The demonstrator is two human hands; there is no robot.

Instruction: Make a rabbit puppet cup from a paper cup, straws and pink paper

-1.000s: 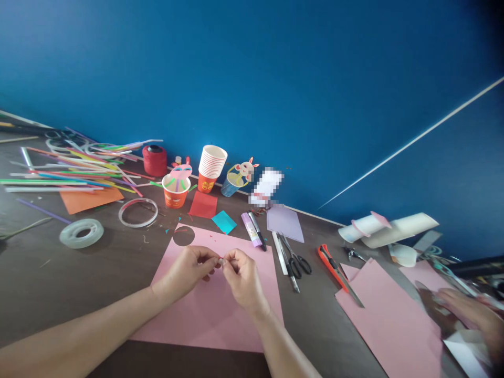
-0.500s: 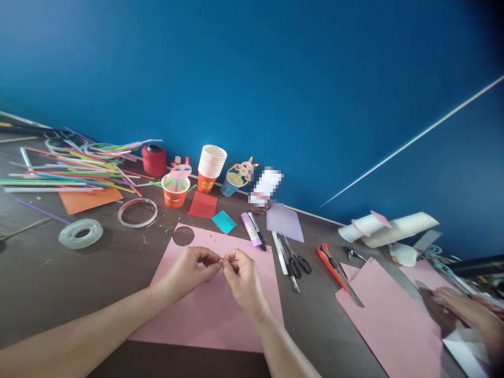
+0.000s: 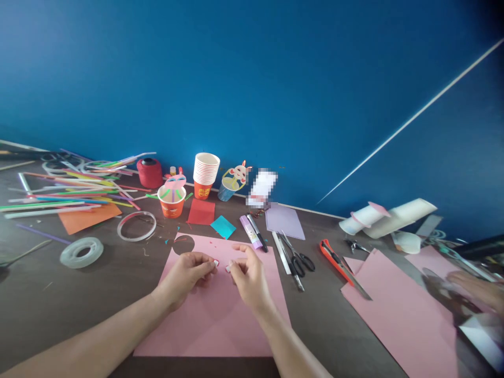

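Note:
Over the pink sheet of paper, which has a round hole cut near its far left corner, both hands are held a little apart. My left hand is closed, pinching a tiny red-and-white paper piece between thumb and forefinger. Between the thumb and a finger of my right hand is a similar small whitish piece with a reddish edge; its forefinger is lifted. Both pieces are too small to make out fully. Bits of coloured paper lie by the sheet's far edge.
Left are straws and a tape roll. Behind stand decorated paper cups and a cup stack. Scissors, a glue stick and an orange cutter lie rightward. Another person's hand is blurred at far right.
My hands, which met at the fingertips, have drawn apart, with a small piece now showing in each. The right forefinger has lifted. The view has shifted slightly.

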